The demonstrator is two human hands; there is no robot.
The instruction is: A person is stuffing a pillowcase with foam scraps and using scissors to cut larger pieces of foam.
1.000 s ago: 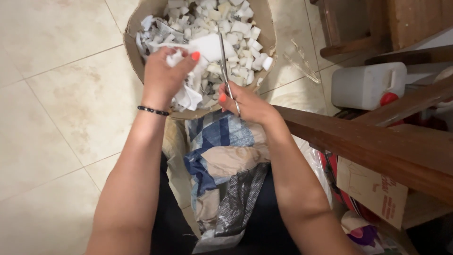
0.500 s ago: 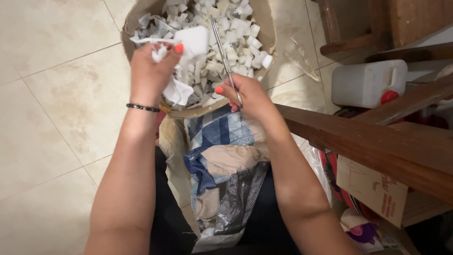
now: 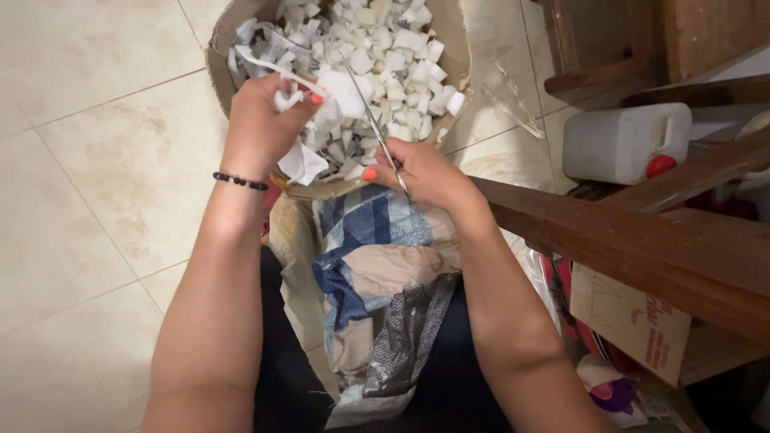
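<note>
- Now the left hand [image 3: 258, 128] has lifted its white fabric strip [image 3: 337, 88] higher over the cardboard box [image 3: 453, 48] of cut pieces; its grip is clamped on the strip.
- The right hand [image 3: 425, 172], closed round scissors [image 3: 377, 128], has slid the blades up to it, so cutting goes on.
- Beige floor tiles [image 3: 104, 176]; wooden rail [image 3: 642, 240] and white jug [image 3: 622, 144] at right.

Far ahead of me on the tiled floor stands an open brown cardboard box [image 3: 457, 48], its walls bowed outward, filled with white cut pieces. To the right, beyond the wooden rail, a white plastic jug with a red cap [image 3: 622, 144] lies on its side. Nearer on the right, a flat tan cardboard box with red printing [image 3: 630, 321] leans under the rail.
</note>
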